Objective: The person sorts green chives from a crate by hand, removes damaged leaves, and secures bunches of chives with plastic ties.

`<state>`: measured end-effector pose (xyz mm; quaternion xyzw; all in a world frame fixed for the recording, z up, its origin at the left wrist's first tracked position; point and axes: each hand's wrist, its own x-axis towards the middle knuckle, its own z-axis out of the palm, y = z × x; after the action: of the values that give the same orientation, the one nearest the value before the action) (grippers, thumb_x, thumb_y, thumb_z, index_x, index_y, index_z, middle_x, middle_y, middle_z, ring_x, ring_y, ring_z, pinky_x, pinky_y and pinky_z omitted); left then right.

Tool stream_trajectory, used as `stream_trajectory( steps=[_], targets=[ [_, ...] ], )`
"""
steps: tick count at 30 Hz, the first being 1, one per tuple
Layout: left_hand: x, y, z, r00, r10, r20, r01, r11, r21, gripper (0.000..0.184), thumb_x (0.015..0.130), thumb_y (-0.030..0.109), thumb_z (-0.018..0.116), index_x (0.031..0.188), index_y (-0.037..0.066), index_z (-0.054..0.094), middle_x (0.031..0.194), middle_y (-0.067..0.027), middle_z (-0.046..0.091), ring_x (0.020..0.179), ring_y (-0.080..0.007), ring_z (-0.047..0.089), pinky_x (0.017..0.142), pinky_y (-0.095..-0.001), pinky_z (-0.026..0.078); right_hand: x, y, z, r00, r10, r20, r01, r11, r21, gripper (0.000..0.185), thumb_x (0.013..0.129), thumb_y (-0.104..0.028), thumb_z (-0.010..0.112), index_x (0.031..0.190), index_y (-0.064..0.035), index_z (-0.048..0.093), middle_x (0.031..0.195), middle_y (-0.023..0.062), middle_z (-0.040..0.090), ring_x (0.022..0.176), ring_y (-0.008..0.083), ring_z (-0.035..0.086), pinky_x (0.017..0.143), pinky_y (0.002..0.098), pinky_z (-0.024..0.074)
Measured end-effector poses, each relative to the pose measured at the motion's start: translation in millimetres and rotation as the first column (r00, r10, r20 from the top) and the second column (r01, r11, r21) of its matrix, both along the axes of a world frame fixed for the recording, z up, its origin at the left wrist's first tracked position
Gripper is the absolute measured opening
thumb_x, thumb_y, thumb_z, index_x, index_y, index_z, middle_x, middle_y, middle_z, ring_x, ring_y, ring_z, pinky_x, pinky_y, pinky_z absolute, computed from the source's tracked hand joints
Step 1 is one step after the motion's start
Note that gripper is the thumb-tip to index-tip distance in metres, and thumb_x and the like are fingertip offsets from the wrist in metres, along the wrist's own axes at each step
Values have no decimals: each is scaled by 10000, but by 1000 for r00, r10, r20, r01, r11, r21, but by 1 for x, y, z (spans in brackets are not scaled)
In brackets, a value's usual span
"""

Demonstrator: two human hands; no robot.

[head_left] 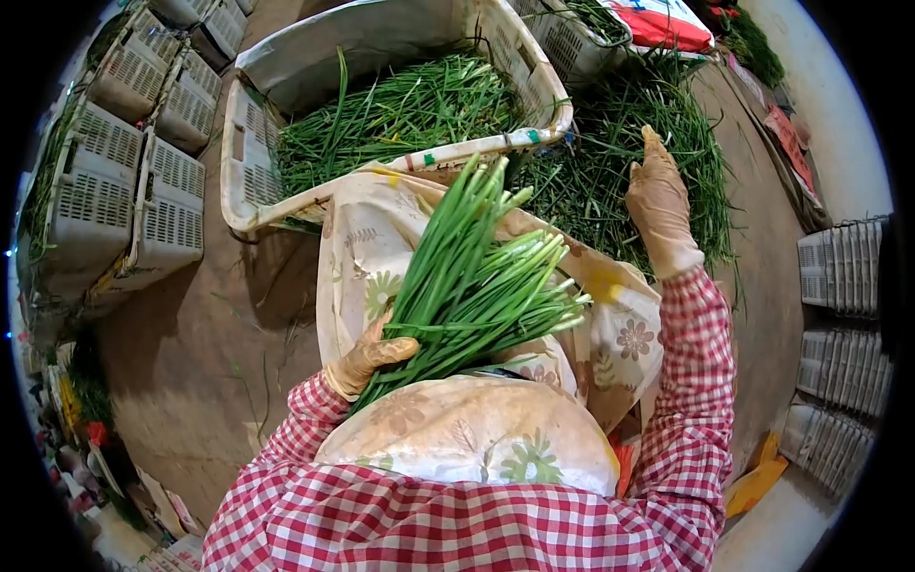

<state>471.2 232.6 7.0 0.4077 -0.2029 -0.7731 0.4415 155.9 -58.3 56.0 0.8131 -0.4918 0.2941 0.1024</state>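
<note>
Left hand [367,360] has its grip closed round a bunch of green stalks [467,286], lying over the patterned apron [467,431] on the lap. Right hand's [660,205] grip is loosely open, nothing visible in it, over the loose greens pile [581,181]. Only lettering I spot: blue bits on the red-and-white bag [667,29], cut off, can't read 'em.

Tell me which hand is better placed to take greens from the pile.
Probably the right hand: it is over the pile and appears free, while the left hand is wrapped around a bunch.
</note>
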Motion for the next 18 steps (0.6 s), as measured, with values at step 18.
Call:
stream_trajectory(
  steps=[18],
  targets=[
    [8,-2,-41,997,77,-25,-71,979,193,558,865,119,565,1367,30,338,838,30,443,714,-46,401,687,-180,372,69,46,63,866,452,214,-497,824,271,203,815,37,553,998,-9,627,810,98,645,735,201,626,675,304,522]
  ],
)
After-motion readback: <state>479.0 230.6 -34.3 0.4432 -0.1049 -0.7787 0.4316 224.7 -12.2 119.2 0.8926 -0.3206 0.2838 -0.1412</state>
